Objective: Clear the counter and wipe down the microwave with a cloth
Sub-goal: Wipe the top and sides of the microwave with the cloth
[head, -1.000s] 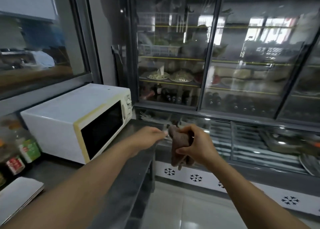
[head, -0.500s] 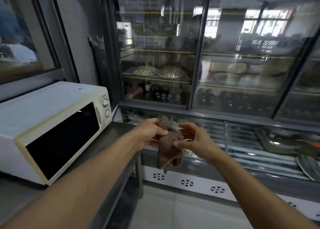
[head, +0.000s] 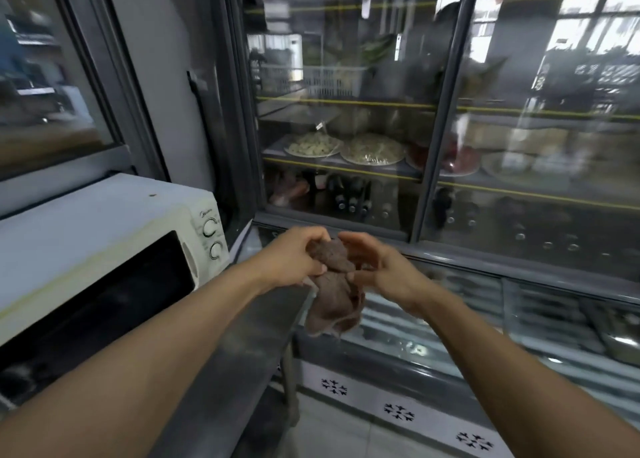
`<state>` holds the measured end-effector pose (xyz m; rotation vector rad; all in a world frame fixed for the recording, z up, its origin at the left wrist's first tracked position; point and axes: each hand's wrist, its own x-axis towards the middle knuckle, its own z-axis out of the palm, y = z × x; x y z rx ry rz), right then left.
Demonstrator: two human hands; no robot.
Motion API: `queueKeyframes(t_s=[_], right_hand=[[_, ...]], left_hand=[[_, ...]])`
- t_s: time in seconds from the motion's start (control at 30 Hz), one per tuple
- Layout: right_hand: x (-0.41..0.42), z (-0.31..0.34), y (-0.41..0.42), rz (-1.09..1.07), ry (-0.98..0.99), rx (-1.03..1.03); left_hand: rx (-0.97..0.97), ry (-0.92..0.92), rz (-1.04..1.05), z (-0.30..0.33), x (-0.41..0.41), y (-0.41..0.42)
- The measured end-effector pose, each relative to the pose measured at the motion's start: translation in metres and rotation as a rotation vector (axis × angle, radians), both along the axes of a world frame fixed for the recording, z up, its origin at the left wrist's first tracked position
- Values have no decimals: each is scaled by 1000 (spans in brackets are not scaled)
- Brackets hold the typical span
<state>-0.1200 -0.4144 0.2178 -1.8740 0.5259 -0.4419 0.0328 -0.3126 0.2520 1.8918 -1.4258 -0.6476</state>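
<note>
Glass-fronted display fridges (head: 433,128) fill the background, their shelves holding covered plates and bottles. On the steel counter (head: 242,347) at left stands a white microwave (head: 104,250), door closed. Past the counter's end, both hands bunch a brown cloth (head: 334,284): left hand (head: 294,260) grips its top, right hand (head: 377,267) pinches its side.

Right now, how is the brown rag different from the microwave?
The cloth is brown, soft and crumpled; the microwave is white, hard and boxy. The cloth hangs in the air, held between the left hand and right hand; the microwave sits on the counter. Both belong to the cleaning job.
</note>
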Motion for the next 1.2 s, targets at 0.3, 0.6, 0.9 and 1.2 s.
queueKeyframes(t_s=[0.3, 0.6, 0.9, 1.2], right_hand=[[39, 1, -83, 191, -80, -156], [60, 4, -137, 570, -75, -229], [78, -4, -124, 826, 14, -94], [93, -8, -87, 925, 229, -442]], left_hand=[[-21, -185, 281, -4, 11, -42], [176, -524, 609, 4, -16, -52], [125, -248, 766, 13, -50, -17], [67, -233, 914, 32, -67, 71]])
